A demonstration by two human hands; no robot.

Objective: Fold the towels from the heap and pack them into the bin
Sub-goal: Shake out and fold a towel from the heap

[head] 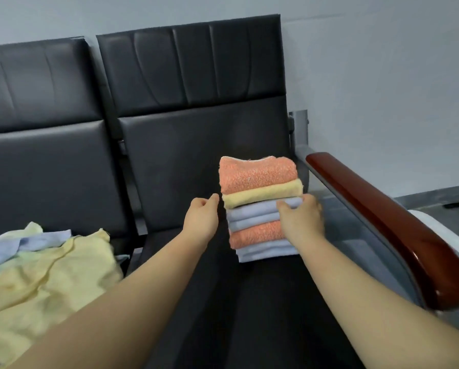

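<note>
A stack of folded towels (260, 206) stands on the black seat: orange on top, then yellow, lilac, orange and lilac layers. My right hand (301, 219) is at the stack's right side, its fingers curled around the edge of a lilac towel in the middle. My left hand (201, 215) hovers just left of the stack, fingers loosely bent and holding nothing, the fingertips close to the yellow layer. A heap of unfolded yellow and lilac towels (44, 265) lies on the neighbouring seat at the lower left. No bin is in view.
The black padded bench (185, 145) has two seats and tall backrests. A reddish wooden armrest (382, 222) on a grey metal frame runs along the right of the stack. Behind is a pale wall; grey floor shows at far right.
</note>
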